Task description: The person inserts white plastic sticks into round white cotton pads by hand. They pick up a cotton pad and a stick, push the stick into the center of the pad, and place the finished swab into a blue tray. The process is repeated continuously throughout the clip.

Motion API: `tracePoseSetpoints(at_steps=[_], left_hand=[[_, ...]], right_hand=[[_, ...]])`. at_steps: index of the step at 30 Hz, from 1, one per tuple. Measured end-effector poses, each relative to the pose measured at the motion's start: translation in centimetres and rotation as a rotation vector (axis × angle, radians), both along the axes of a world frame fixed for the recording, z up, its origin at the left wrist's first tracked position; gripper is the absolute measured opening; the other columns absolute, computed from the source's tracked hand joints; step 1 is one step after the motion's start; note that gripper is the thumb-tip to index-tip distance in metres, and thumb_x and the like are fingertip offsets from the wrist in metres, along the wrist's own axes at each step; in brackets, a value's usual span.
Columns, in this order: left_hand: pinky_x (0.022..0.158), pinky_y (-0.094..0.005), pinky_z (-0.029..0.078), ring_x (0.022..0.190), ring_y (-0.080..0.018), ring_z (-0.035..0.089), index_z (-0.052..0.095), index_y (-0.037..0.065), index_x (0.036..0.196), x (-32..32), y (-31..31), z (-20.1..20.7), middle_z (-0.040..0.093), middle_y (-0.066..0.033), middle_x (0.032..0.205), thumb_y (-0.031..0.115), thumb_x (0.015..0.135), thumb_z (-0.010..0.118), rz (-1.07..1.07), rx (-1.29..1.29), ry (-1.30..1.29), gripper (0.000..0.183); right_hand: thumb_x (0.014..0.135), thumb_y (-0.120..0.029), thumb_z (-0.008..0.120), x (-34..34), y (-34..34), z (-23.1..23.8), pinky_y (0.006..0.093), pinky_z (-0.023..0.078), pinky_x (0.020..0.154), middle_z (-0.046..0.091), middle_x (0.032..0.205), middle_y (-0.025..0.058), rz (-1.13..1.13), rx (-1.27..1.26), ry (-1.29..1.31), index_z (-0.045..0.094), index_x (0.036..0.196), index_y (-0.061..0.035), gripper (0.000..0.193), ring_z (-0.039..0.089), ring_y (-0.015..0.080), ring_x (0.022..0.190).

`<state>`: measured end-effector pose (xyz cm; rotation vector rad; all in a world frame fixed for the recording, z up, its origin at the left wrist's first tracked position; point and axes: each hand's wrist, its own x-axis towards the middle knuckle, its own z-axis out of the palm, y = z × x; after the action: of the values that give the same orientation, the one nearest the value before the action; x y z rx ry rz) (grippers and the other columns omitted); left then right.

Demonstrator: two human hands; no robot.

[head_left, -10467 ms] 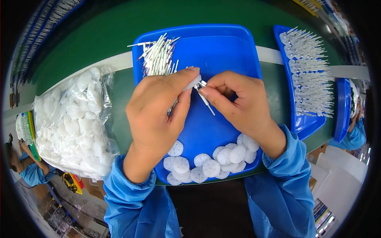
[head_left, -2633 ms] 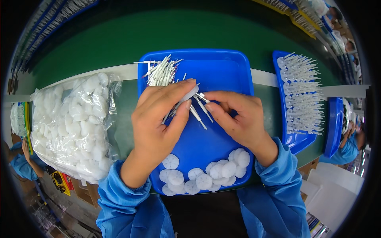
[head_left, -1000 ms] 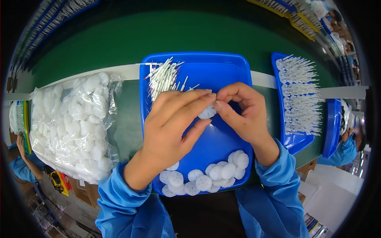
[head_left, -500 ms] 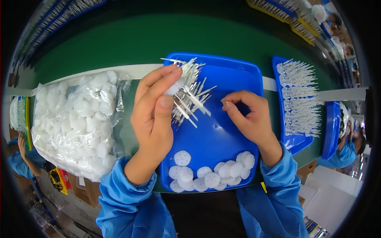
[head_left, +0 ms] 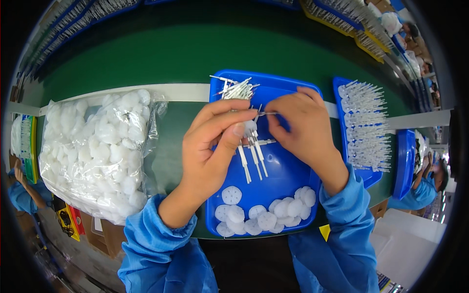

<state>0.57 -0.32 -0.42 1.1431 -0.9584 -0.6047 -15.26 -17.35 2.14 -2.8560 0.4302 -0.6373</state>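
My left hand (head_left: 210, 146) pinches a small white plastic disc (head_left: 250, 126) over the blue tray (head_left: 288, 171). Several thin white rods (head_left: 255, 155) hang from that disc, pointing down. Close to its fingertips, my right hand (head_left: 305, 127) grips the end of a slim rod (head_left: 267, 113), its other end meeting the left fingers. Whether this rod sits in the disc is hidden by the fingers. Behind the hands lies a heap of loose white rods (head_left: 238, 90) in the tray. Along the near side of the tray are several loose round white discs with small holes (head_left: 266, 220).
A clear plastic bag full of white discs (head_left: 93, 151) lies to the left on the green table (head_left: 185, 53). At the right, a second blue tray (head_left: 361, 177) carries rows of discs fitted with rods (head_left: 366, 127). People in blue sleeves work at both sides.
My left hand has moved right and down, and the rods on its disc now hang downward. My right hand has risen to meet it, with a rod between its fingers.
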Motion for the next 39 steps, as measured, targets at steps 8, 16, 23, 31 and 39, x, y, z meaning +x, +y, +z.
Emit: tracePoseSetpoints(at_steps=[8, 16, 23, 31, 39], left_hand=[[0.078, -0.0243, 0.058, 0.11, -0.0167, 0.067, 0.072, 0.003, 0.143, -0.5, 0.1, 0.0, 0.06, -0.0123, 0.133, -0.01, 0.091, 0.06, -0.064, 0.112, -0.14, 0.055], [0.082, -0.0242, 0.058, 0.103, -0.0127, 0.065, 0.067, -0.002, 0.142, -0.8, 0.1, -0.3, 0.062, -0.0074, 0.121, -0.007, 0.103, 0.063, -0.014, 0.171, -0.058, 0.04], [0.076, -0.0233, 0.06, 0.099, -0.0128, 0.066, 0.075, 0.002, 0.133, -1.0, -0.3, -0.5, 0.066, -0.0096, 0.124, -0.009, 0.096, 0.069, 0.057, 0.124, -0.094, 0.039], [0.088, -0.0274, 0.06, 0.11, -0.0153, 0.071, 0.069, -0.002, 0.139, -1.2, 0.0, 0.4, 0.07, -0.0158, 0.141, -0.008, 0.102, 0.066, -0.015, 0.236, -0.293, 0.038], [0.098, -0.0315, 0.06, 0.116, -0.0179, 0.072, 0.065, -0.005, 0.144, -0.9, 0.5, -0.2, 0.073, -0.0169, 0.14, -0.004, 0.108, 0.062, 0.005, 0.316, -0.219, 0.036]], right_hand=[[0.087, 0.0, 0.082, -2.5, 1.8, -1.2, 0.0362, 0.06, 0.082, 0.081, 0.102, 0.0111, 0.121, 0.511, -0.318, 0.084, 0.117, -0.0048, 0.031, 0.076, 0.0259, 0.087], [0.079, -0.002, 0.086, -2.6, 1.8, -2.1, 0.0353, 0.055, 0.071, 0.079, 0.085, 0.0046, 0.077, 0.364, -0.32, 0.083, 0.107, -0.0093, 0.029, 0.074, 0.0226, 0.072], [0.081, -0.002, 0.085, -2.8, 1.9, -2.1, 0.0336, 0.054, 0.065, 0.074, 0.075, 0.0048, 0.056, 0.441, -0.32, 0.083, 0.108, -0.0088, 0.028, 0.071, 0.021, 0.065], [0.086, -0.007, 0.087, -2.9, 2.9, -1.7, 0.0331, 0.052, 0.064, 0.071, 0.071, 0.0024, -0.06, 0.573, -0.22, 0.083, 0.108, -0.0096, 0.022, 0.068, 0.0172, 0.061], [0.088, -0.016, 0.088, -1.5, 2.2, -2.2, 0.033, 0.052, 0.062, 0.075, 0.075, 0.0035, -0.031, 0.507, -0.278, 0.083, 0.104, -0.0116, 0.017, 0.07, 0.0205, 0.062]])
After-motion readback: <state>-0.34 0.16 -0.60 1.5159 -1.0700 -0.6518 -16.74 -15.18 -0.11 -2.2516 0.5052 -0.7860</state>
